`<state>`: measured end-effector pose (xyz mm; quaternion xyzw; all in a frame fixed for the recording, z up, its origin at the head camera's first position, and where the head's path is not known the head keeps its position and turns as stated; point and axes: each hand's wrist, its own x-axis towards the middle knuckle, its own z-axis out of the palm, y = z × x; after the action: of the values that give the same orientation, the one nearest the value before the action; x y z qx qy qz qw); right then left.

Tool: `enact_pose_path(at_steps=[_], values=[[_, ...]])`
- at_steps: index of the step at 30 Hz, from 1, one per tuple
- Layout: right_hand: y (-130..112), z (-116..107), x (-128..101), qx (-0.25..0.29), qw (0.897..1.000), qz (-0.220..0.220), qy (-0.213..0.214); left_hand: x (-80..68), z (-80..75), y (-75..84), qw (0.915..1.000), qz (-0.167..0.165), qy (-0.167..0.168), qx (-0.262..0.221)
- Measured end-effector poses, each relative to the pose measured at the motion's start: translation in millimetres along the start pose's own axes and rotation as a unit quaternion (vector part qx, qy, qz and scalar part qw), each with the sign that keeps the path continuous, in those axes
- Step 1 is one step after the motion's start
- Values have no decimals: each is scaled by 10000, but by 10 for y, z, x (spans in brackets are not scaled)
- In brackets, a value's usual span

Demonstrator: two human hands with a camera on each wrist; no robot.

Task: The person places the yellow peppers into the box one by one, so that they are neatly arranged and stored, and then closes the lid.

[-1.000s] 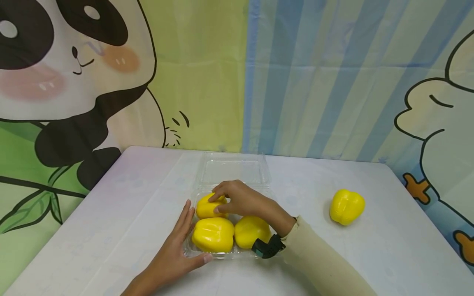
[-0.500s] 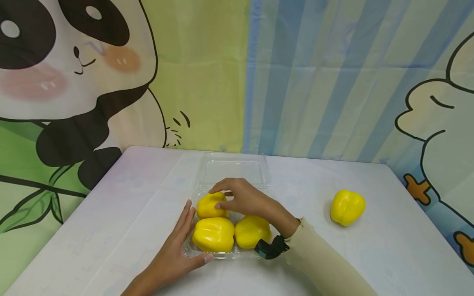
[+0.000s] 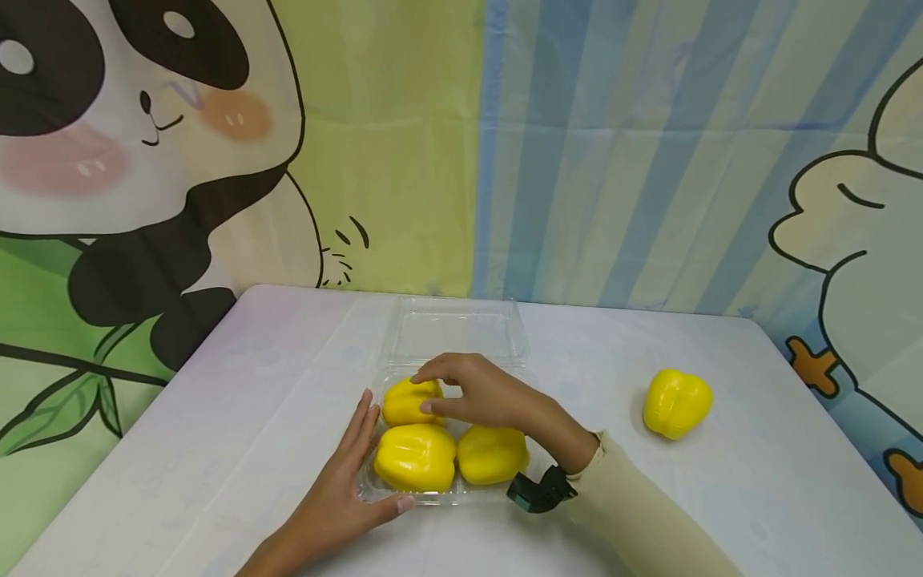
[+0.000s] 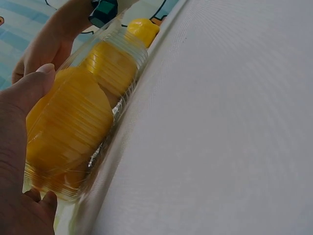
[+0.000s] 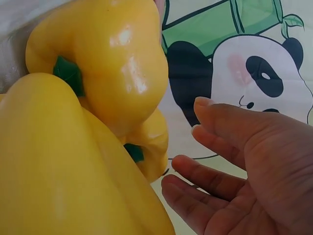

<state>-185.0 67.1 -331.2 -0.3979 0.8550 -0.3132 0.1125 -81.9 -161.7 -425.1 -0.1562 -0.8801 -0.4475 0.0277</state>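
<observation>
Three yellow bell peppers lie in a clear plastic clamshell box (image 3: pixel 436 498): a front-left pepper (image 3: pixel 414 461), a front-right pepper (image 3: pixel 493 457) and a rear-left pepper (image 3: pixel 404 405). My left hand (image 3: pixel 335 481) steadies the box, straight fingers along its left side and thumb at the front rim. Through the clear wall, the left wrist view shows peppers behind the left thumb (image 4: pixel 34 88). Above the rear pepper is my right hand (image 3: pixel 479 393), its fingers loosely bent and spread. In the right wrist view these fingers (image 5: pixel 210 176) stand apart from the peppers, holding nothing.
The box's lid (image 3: pixel 454 332) lies folded back toward the far table edge. Another yellow bell pepper (image 3: pixel 676 405) sits on the white table (image 3: pixel 721 497) to the right. A printed curtain (image 3: pixel 613 144) hangs behind the table. The right wrist carries a black device (image 3: pixel 542 489).
My right hand has loosened from the rear pepper and drawn slightly right, its wrist and sleeve shifting right too. More of the front-right pepper shows. The left hand and box stay put.
</observation>
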Motion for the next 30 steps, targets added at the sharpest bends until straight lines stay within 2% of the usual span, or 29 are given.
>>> enact_pose_path(at_steps=[19,30], values=[[26,-154,-325,-74,9988,-124,465,6,17,-6,9999,16,19,127],[113,-244,-568,54,9941,-493,970,3,26,29,9997,-140,60,185]])
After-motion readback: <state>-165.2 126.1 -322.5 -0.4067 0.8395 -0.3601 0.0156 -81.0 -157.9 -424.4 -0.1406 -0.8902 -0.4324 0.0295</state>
